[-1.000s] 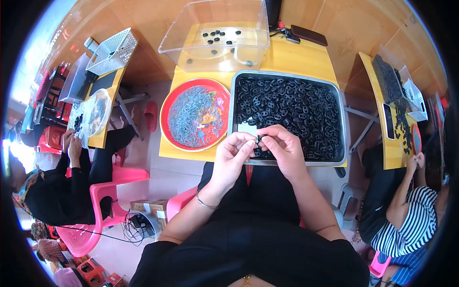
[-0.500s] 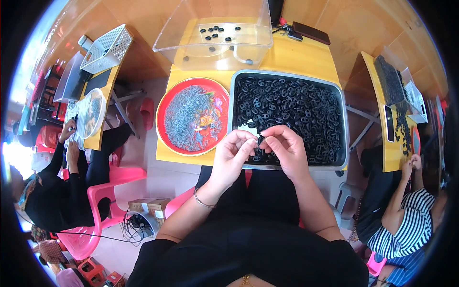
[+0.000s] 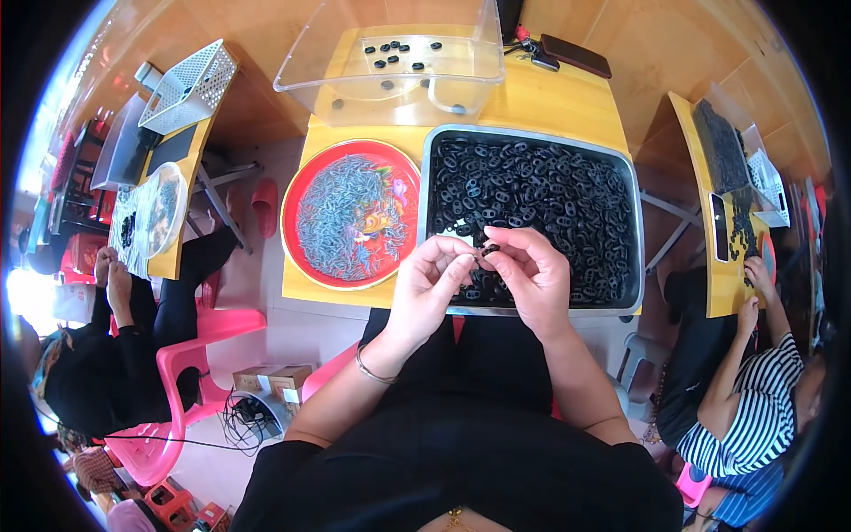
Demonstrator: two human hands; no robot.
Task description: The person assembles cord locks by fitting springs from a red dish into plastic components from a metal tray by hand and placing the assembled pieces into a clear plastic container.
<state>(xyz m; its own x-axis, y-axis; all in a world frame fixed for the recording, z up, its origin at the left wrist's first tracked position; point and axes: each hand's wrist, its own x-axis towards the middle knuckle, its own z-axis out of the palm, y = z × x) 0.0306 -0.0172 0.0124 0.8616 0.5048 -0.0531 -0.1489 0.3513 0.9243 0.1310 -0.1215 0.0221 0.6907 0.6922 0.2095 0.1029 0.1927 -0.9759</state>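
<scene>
A: Which step are we on, approx.?
B: Fitting or adjusting, we'd guess. Our R hand has thumb + index clamped on a small black piece, held over the near-L part of the metal tray.
A: And our L hand?
B: Thumb + index tips tog., just beside the piece; too small to tell what, if anything, is btwn them.
A: Other parts?
B: Loose black pieces in the same tray; slim grey parts in the red tray, just L of it.
A: Next move calls for?
B: Prob. a steady R pinch while we line up our L tips w/ the piece, then gentle pressure.
</scene>
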